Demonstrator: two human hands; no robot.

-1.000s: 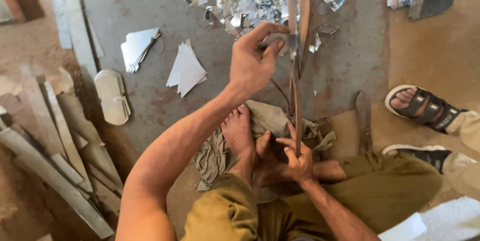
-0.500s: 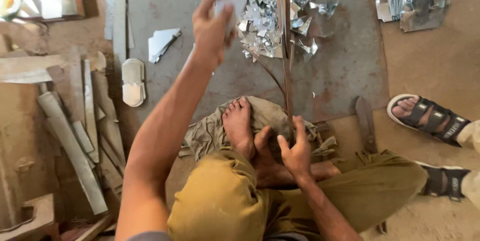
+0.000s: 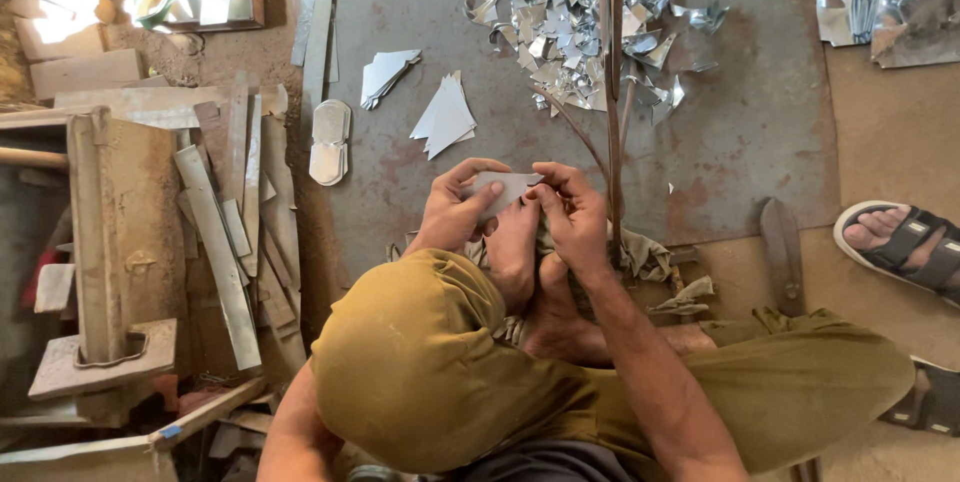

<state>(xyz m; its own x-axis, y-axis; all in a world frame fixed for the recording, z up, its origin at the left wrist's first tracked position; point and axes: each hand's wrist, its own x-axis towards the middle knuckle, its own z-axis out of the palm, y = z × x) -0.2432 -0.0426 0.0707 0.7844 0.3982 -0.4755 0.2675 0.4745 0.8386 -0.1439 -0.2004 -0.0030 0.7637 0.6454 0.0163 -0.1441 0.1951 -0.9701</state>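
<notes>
left hand [image 3: 452,212] back from scrap pile, right hand [image 3: 572,212] joined it on metal piece [image 3: 502,188]

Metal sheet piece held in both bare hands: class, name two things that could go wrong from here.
1. The thin metal piece sits between the bare left hand and right hand; its edges may cut fingers.
2. Bare feet rest near the pile of shiny offcuts; a stray shard could prick them.

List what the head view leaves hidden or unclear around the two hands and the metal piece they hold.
- Metal piece: ends covered by left hand and right hand.
- Cloth: mostly under the feet and knee.
- Upright bar: top cut off by the frame edge.
- Sandalled foot: cut by the right edge.
</notes>
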